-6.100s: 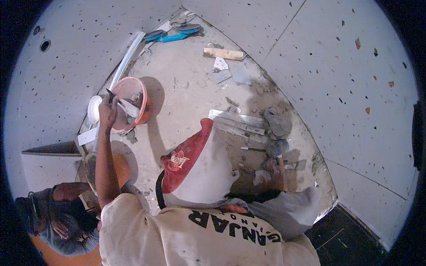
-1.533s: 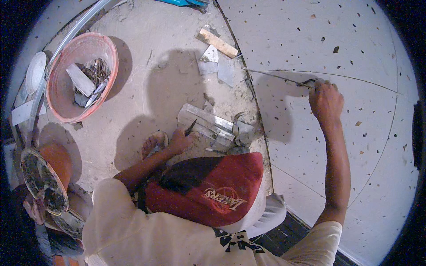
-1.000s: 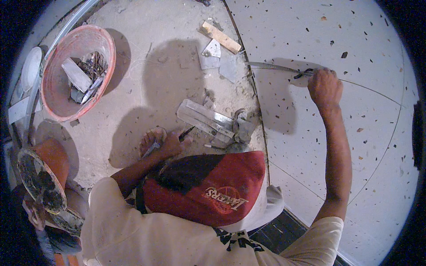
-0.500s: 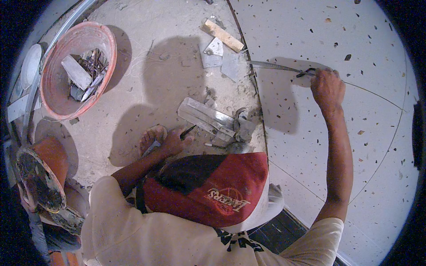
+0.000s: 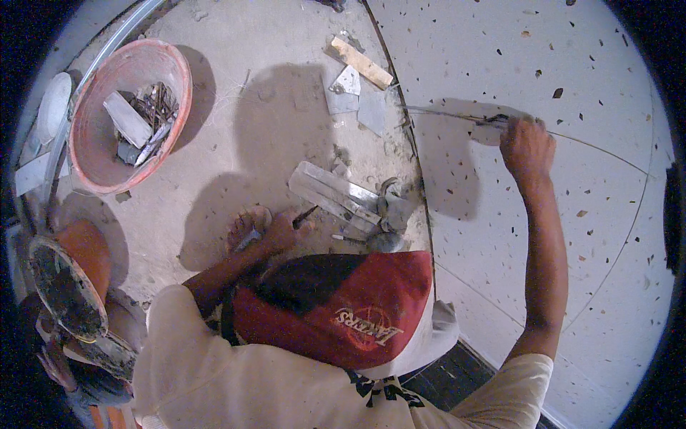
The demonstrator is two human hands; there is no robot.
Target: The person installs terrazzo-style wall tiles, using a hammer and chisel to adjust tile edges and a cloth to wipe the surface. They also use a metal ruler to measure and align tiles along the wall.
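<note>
My right hand point(image 5: 529, 149) is closed round the near end of a long, thin metal blade point(image 5: 446, 113), seen almost edge-on with a dark part by my fingers. It lies across the pale speckled floor tile point(image 5: 500, 64), its tip by the tile's left edge. My left hand point(image 5: 289, 227), low beside my foot point(image 5: 248, 223), is closed on a short dark stick-like tool point(image 5: 306, 216) whose kind I cannot make out. To its right, on dusty ground, rests a flat metal trowel point(image 5: 332, 193) against a crumpled grey lump point(image 5: 394, 207).
Scraps and a wooden strip point(image 5: 362, 63) lie along the tile edge. A reddish basin point(image 5: 80, 161) holds debris at the upper left. Lower left, a tilted orange bucket point(image 5: 91, 247) stands near another person's hand point(image 5: 57, 361). A long metal bar point(image 5: 57, 161) curves past the basin.
The blade in my right hand has turned slightly and now looks thinner. My left hand has shifted slightly. At the lower left, the other person's hand has moved down and shows more.
</note>
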